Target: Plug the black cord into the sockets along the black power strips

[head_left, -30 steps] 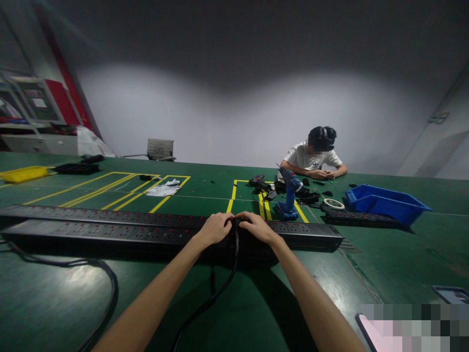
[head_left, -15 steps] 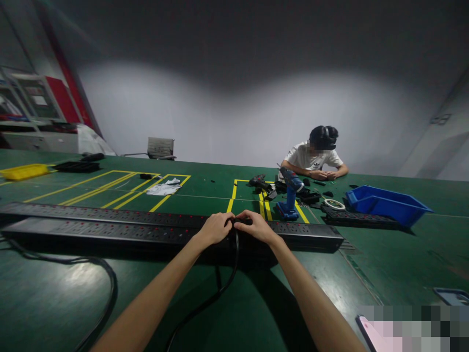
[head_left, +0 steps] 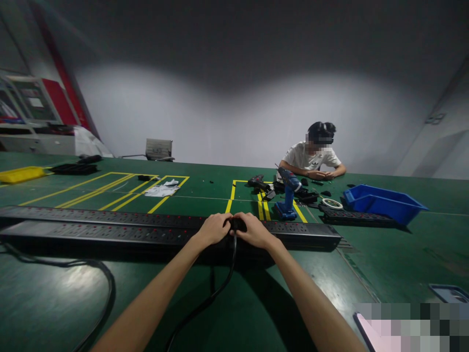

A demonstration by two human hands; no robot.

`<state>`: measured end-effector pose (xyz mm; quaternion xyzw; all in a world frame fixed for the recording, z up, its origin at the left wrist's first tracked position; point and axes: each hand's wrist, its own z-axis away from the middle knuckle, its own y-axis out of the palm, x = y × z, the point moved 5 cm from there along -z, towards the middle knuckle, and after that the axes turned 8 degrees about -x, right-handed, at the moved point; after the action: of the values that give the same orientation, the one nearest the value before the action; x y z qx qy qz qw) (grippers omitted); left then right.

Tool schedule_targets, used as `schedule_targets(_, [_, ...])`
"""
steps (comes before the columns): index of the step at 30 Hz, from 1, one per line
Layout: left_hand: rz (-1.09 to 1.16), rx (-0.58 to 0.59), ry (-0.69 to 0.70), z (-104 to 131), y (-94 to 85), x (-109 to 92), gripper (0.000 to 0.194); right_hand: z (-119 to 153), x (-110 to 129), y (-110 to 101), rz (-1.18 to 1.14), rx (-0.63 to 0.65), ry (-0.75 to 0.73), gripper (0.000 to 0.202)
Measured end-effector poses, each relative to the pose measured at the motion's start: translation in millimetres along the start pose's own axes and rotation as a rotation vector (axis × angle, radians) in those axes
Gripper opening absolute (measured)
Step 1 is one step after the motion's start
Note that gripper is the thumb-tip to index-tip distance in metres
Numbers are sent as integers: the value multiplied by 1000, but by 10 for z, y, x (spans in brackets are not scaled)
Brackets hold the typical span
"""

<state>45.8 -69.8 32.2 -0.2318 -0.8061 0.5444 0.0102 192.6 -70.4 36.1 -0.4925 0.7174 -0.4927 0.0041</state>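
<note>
Two long black power strips [head_left: 110, 232] with rows of sockets and small red marks lie side by side across the green table. My left hand [head_left: 215, 229] and my right hand [head_left: 252, 230] meet at the near strip's right part, fingers closed round the small black end of a cable. The black cable [head_left: 233, 264] hangs from between my hands and curves down toward the bottom edge. My fingers partly cover the cable end, so whether it touches a socket is hidden.
Beyond the strips stands a blue power drill [head_left: 287, 195] beside loose black parts. A blue bin [head_left: 384, 200], a tape roll [head_left: 332, 204] and a phone [head_left: 370, 332] are on the right. A person [head_left: 311, 156] leans on the far edge. White papers [head_left: 161, 189] and a yellow tray [head_left: 22, 174] lie left.
My right hand's fingers have shifted slightly around the cable end, showing more of its dark body. The view has moved a little, while the strips stay in place.
</note>
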Motion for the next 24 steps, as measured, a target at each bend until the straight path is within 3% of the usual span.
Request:
schedule_targets(7, [-3, -7, -7, -2, 36, 33, 29, 1, -22, 31, 9, -9, -2, 36])
schedule_targets(17, [24, -18, 4, 1, 39, 44, 30, -70, -128, -24, -273, 23, 141, 26])
schedule_targets(24, [45, -7, -4, 1, 27, 24, 28, -64, -118, -11, -317, -16, 162, 36])
